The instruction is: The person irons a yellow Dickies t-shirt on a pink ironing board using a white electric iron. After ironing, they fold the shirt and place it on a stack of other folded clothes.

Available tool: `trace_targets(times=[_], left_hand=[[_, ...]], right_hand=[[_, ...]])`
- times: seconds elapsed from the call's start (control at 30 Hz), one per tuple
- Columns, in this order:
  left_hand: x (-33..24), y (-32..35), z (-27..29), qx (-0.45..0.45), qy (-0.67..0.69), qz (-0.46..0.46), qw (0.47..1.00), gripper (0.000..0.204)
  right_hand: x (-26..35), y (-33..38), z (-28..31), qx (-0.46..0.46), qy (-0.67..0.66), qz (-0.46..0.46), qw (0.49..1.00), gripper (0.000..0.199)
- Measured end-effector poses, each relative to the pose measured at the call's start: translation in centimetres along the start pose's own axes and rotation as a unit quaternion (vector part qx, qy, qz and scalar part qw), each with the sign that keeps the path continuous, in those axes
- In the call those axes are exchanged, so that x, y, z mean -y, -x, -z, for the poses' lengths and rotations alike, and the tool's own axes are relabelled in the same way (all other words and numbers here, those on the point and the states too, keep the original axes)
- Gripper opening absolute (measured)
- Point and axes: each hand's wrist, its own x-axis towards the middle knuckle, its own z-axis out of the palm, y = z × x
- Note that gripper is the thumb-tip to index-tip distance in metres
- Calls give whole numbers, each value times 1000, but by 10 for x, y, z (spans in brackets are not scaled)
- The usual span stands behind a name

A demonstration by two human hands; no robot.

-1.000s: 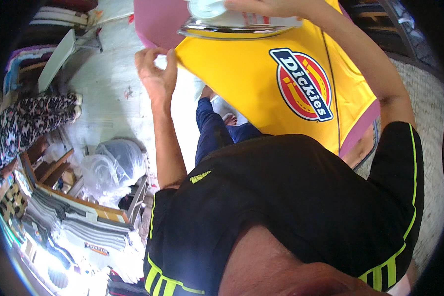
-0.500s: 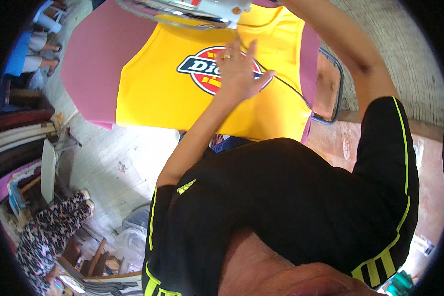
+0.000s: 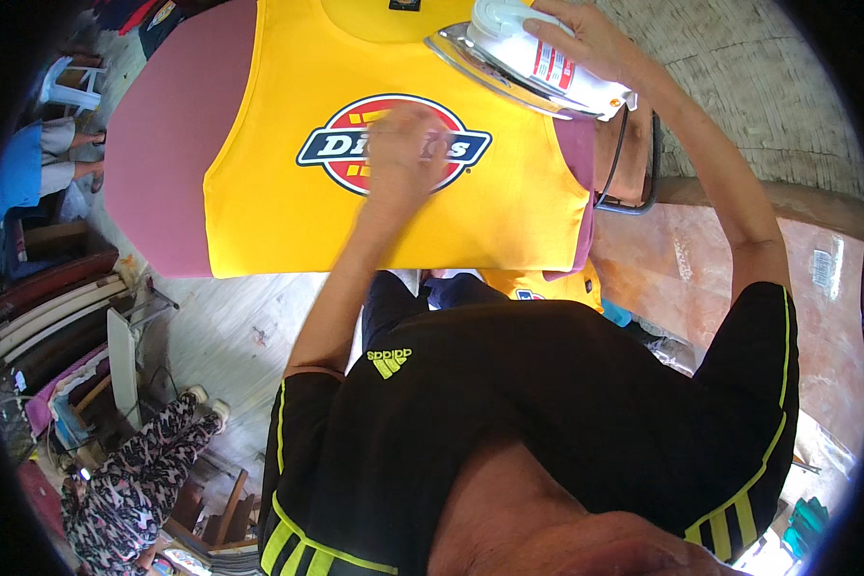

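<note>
A yellow sleeveless shirt point(image 3: 288, 221) lies spread over a mauve padded ironing board point(image 3: 168, 144). On its chest is a round red print with a dark blue banner point(image 3: 346, 147). My left hand point(image 3: 408, 154) is over the print, its fingers smeared by motion. My right hand point(image 3: 586, 43) is closed on the handle of a white and silver iron point(image 3: 523, 67). The iron is over the shirt's right side, near the neckline; whether its plate touches the cloth I cannot tell. A dark cord point(image 3: 616, 158) hangs from the iron's rear.
Another yellow garment point(image 3: 557, 286) shows below the board's near edge. A metal-framed rest point(image 3: 629, 163) adjoins the board's right end, beside a worn wooden surface point(image 3: 758, 86). Stacked boards point(image 3: 58, 312) stand at left. Two other people, one in patterned trousers point(image 3: 144, 461), are on the left.
The iron has come down and right in the picture, and my right hand now shows on its handle. My left hand, spread before, has shifted left over the print and blurred.
</note>
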Motion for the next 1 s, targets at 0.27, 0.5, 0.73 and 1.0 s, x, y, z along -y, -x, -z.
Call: trace_targets(times=[0.27,0.5,0.73,1.0], left_hand=[[117,-31,83,52,-403,70,911,64],[129,-31,92,37,-418,85,904,68],[120,-34,97,48,-402,92,910,68],[120,-66,70,70,-333,40,939,63]], right_hand=[[8,-49,-45,26,5,16,1000,39],[4,-41,-39,30,12,-15,999,39],[31,-74,-44,67,22,-80,994,38],[26,-46,-46,34,12,-111,993,42]])
